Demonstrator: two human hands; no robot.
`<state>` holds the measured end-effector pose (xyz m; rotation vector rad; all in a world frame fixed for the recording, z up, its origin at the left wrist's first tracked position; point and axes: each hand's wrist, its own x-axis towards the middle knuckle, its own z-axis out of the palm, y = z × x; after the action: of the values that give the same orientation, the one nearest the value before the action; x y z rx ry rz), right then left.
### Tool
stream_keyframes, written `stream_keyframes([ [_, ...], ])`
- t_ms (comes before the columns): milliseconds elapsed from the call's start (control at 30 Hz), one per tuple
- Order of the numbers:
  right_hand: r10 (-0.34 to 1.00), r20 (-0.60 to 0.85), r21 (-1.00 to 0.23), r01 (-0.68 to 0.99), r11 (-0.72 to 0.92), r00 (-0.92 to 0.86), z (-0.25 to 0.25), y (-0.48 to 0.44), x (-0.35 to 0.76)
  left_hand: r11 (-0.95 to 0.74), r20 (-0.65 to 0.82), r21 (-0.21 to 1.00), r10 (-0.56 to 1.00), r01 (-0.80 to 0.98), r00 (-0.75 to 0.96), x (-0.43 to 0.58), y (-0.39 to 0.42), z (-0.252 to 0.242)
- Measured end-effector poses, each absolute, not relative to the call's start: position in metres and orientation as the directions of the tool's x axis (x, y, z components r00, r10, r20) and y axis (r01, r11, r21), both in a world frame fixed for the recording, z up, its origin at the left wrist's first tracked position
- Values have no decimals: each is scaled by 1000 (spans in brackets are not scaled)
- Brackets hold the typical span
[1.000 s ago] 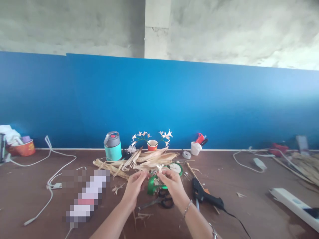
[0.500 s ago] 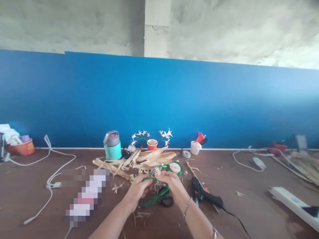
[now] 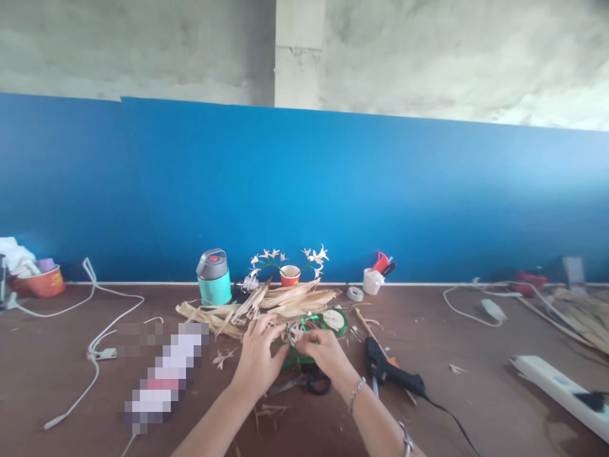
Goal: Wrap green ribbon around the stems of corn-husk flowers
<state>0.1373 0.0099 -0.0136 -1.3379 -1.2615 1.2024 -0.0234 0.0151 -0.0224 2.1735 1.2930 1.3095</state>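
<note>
My left hand (image 3: pixel 261 357) is over the middle of the table, thumb and fingers apart, beside a small tangle of pale strips (image 3: pixel 294 332). On the right of that tangle, the fingers of my right hand (image 3: pixel 326 355) are pinched together; what is between them is hidden. Green tape (image 3: pixel 299 362) lies between and below my hands. Just nearer to me are scissors (image 3: pixel 318 384) with dark handles. A green-rimmed spool (image 3: pixel 335 321) stands beyond my right hand. Dried corn husks (image 3: pixel 299 301) spread behind both hands, and a pale husk flower (image 3: pixel 221 360) lies to the left.
A black glue gun (image 3: pixel 394 374) with its cord lies on the right. Behind are a red cup (image 3: pixel 290 275) with white flower stems around it, a turquoise flask (image 3: pixel 214 279) and a white cup of tools (image 3: pixel 373 282). Power strips and white cables lie on both sides.
My left hand has let go of the green strip, spread its fingers and moved slightly forward. The green tape has shifted off the scissors, uncovering their blades. My right hand stays pinched.
</note>
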Motion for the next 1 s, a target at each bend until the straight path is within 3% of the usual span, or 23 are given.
stream_keyframes([
  [100,998,-62,-989,137,-63,10,-15,12,138,-499,535,707,841,500,83,-18,7,-17],
  [200,998,-57,-987,148,-57,3,-15,12,138,-176,144,935,982,309,121,-8,2,-15],
  [300,998,-57,-987,154,-54,-15,-14,11,137,71,-98,988,975,139,201,-1,5,-20],
  [500,993,-76,-989,132,-64,-86,-8,7,136,88,-123,985,960,146,253,-4,14,-31],
  [700,966,-137,-989,-28,-147,-220,-10,6,139,158,-196,978,916,134,351,-10,16,-24],
  [1000,970,-212,-977,46,-207,-121,-13,6,137,225,-291,951,887,214,358,-10,13,-22],
])
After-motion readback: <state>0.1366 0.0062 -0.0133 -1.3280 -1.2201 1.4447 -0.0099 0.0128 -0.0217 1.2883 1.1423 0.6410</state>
